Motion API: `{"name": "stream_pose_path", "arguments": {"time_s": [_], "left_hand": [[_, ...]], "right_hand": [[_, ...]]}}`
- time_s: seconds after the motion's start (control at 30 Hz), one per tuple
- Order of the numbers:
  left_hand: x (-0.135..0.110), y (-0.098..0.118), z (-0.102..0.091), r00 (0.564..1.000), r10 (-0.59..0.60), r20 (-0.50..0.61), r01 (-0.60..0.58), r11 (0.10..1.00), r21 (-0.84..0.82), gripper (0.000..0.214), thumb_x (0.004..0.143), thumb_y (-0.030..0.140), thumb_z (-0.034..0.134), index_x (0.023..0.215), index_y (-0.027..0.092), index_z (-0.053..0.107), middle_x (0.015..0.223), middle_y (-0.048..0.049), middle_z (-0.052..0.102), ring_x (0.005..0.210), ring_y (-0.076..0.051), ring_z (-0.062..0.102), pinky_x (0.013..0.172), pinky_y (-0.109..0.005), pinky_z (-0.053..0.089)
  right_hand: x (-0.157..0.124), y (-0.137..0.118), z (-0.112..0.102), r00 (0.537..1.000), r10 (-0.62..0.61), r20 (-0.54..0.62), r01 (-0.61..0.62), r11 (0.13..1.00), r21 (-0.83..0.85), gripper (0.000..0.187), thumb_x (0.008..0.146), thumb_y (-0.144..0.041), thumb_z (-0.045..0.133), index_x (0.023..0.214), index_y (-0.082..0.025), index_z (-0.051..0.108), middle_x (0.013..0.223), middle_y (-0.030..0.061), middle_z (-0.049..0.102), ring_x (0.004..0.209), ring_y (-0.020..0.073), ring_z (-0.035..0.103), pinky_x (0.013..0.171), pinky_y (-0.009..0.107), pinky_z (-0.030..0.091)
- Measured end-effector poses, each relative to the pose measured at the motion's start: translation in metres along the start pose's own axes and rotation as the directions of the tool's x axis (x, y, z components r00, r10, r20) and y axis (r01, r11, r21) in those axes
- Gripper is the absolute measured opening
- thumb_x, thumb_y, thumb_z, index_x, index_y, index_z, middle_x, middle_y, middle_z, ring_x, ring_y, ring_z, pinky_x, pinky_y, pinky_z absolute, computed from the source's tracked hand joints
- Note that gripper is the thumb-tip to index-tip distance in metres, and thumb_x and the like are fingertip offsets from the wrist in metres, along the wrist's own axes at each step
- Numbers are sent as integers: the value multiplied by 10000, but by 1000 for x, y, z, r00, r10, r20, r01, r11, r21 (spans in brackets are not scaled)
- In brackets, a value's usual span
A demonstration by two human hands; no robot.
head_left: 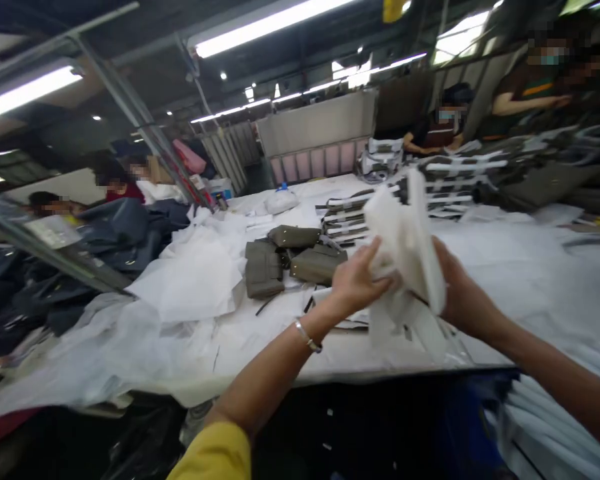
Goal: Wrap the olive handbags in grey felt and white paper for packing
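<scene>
Both my hands hold up a white fabric piece (410,247) above the near edge of the white work table (505,280). My left hand (357,280), with a bracelet on the wrist, grips the piece's left side with closed fingers. My right hand (455,293) is behind the right side of the piece, its fingers wrapped around the fabric and partly hidden. The fabric is blurred by motion.
Olive-green bags (290,260) lie in a group on the table. White sheets (190,280) are heaped at the left, dark garments (115,233) beyond them. Stacks of striped pieces (440,180) stand at the back. Several people work at the far sides. A white stack (545,427) sits at lower right.
</scene>
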State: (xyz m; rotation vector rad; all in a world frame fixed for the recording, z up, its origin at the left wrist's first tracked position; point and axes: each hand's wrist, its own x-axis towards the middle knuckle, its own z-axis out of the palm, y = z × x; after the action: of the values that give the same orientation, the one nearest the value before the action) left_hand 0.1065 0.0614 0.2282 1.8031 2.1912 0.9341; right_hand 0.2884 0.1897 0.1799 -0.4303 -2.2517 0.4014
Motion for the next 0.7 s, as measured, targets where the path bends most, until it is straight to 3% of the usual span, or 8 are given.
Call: {"name": "stream_pose_path", "arguments": {"time_s": [0.1, 0.17, 0.23, 0.33, 0.4, 0.5, 0.6, 0.7], "left_hand": [[6, -12, -9, 993, -98, -63, 100, 995, 24, 679, 778, 376, 716, 1402, 290, 463, 1322, -6, 631, 1150, -253, 627, 991, -350, 496], [20, -20, -8, 991, -92, -98, 97, 995, 39, 624, 778, 376, 713, 1358, 293, 498, 1262, -8, 666, 1110, -259, 647, 960, -351, 501], [38, -22, -1, 993, -66, -102, 70, 997, 42, 573, 786, 378, 702, 1324, 303, 517, 1222, -5, 686, 1082, -260, 658, 924, -348, 509], [74, -8, 22, 994, -20, -103, 23, 999, 24, 562, 785, 382, 705, 1312, 304, 524, 1215, -17, 690, 1086, -274, 657, 904, -356, 512], [108, 10, 45, 992, 32, -119, -31, 999, 3, 630, 779, 383, 716, 1361, 302, 488, 1268, -31, 665, 1133, -283, 637, 940, -372, 501], [180, 45, 91, 974, 175, -145, -186, 981, -64, 828, 787, 346, 720, 1501, 286, 304, 1458, -66, 520, 1289, -279, 532, 1053, -399, 438], [263, 81, 146, 944, 312, -108, -324, 939, -117, 959, 774, 311, 746, 1549, 235, 185, 1567, -98, 365, 1418, -264, 380, 1128, -402, 373], [329, 102, 199, 938, 345, -28, -346, 930, -126, 1041, 678, 299, 841, 1530, 161, 260, 1575, -166, 326, 1458, -316, 300, 1150, -439, 350]], "right_hand": [[15, 3, 17, 998, -42, 43, 37, 993, 109, 1041, 757, -235, 712, 1577, -215, 69, 1587, 163, 240, 1463, 363, 244, 1193, 588, 250], [24, 13, 24, 997, -1, 72, -7, 993, 114, 1110, 724, -165, 720, 1581, -253, 22, 1604, 143, 199, 1477, 358, 213, 1185, 586, 274], [30, 29, 24, 996, 49, 79, -56, 994, 96, 1148, 702, -116, 715, 1580, -295, -3, 1619, 119, 158, 1481, 353, 205, 1172, 576, 304], [34, 64, 7, 995, 92, 40, -94, 994, 50, 1160, 693, -106, 714, 1580, -309, -5, 1629, 110, 124, 1483, 355, 197, 1162, 567, 323], [38, 99, -15, 997, 73, -21, -73, 997, 16, 1152, 696, -124, 719, 1582, -288, 2, 1627, 118, 123, 1490, 344, 178, 1179, 543, 301], [50, 171, -60, 987, 78, -144, -84, 996, -35, 1123, 718, -172, 722, 1580, -242, 5, 1624, 125, 135, 1503, 289, 147, 1222, 477, 215], [65, 256, -104, 934, 275, -229, -293, 955, -46, 1170, 706, -229, 763, 1576, -185, -17, 1636, 140, 88, 1512, 264, 84, 1237, 446, 124], [67, 335, -130, 837, 507, -204, -521, 854, -12, 1337, 569, -271, 875, 1578, -136, 8, 1621, 214, 105, 1497, 367, 93, 1207, 541, 159]]}}
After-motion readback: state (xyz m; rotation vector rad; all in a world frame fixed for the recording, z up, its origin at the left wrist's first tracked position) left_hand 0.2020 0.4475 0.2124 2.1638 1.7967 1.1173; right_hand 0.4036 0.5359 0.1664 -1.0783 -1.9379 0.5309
